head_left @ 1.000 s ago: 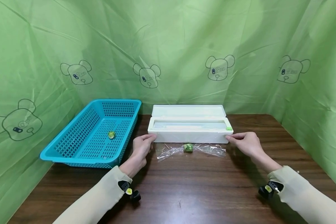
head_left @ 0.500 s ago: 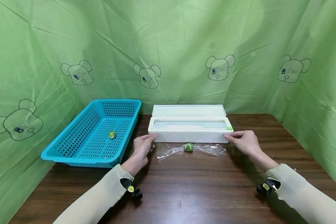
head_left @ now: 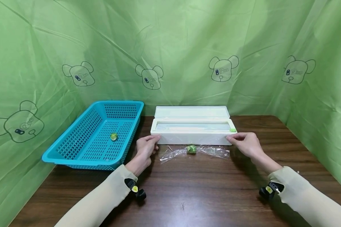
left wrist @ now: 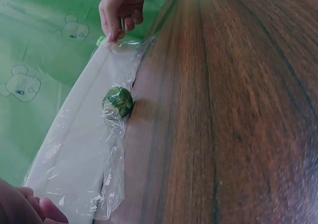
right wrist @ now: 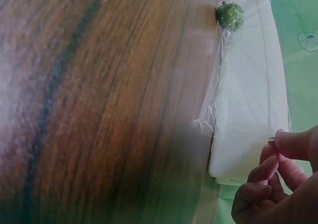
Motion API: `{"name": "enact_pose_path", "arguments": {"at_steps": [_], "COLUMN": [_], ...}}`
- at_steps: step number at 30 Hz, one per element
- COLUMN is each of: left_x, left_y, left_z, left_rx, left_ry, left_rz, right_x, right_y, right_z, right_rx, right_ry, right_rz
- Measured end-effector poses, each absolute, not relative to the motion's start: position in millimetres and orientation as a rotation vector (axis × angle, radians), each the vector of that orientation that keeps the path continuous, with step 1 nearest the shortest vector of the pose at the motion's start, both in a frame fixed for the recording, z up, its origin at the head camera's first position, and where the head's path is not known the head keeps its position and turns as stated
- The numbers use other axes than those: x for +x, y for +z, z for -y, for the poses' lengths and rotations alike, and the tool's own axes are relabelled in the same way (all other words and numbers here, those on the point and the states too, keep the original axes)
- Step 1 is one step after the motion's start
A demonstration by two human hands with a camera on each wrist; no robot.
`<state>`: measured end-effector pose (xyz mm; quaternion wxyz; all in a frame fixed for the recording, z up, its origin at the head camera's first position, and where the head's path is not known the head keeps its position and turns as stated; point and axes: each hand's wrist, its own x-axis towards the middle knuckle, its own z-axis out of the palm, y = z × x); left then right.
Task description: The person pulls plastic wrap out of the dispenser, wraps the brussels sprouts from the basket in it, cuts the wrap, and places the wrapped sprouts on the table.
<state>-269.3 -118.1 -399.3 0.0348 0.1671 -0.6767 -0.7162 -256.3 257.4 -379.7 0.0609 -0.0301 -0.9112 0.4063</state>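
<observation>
A long white cling film dispenser (head_left: 171,138) stands at the back of the table with its lid (head_left: 191,112) raised. Clear cling film (head_left: 171,154) lies along its front. Twisted into the film's middle is a small green Brussels sprout (head_left: 191,149), also seen in the left wrist view (left wrist: 118,102). My left hand (head_left: 144,149) pinches the film at the dispenser's left front corner; its fingertips are partly cut off in the left wrist view. At the right front corner, thumb and forefinger of my right hand (head_left: 249,146) pinch the film, clearest in the right wrist view.
A blue plastic basket (head_left: 88,162) stands left of the dispenser, with one Brussels sprout (head_left: 113,136) on its floor. A green tag (head_left: 232,130) sits on the dispenser's right end. Green cloth (head_left: 184,47) walls in the brown wooden table (head_left: 193,195).
Both hands have shifted very slightly inward along the dispenser's front, keeping their pinch. The dispenser, film and sprouts stay put.
</observation>
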Motion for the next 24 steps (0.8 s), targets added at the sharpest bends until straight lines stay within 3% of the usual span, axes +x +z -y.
{"name": "enact_pose_path", "arguments": {"at_steps": [24], "left_x": [-261.0], "left_y": [-392.5], "left_z": [124.2], "left_rx": [0.591], "left_ry": [-2.302], "left_rz": [2.151], "right_x": [-248.6], "right_y": [-377.4], "right_z": [-265.7], "right_rx": [-0.001], "right_ry": [1.714], "right_rz": [2.637]}}
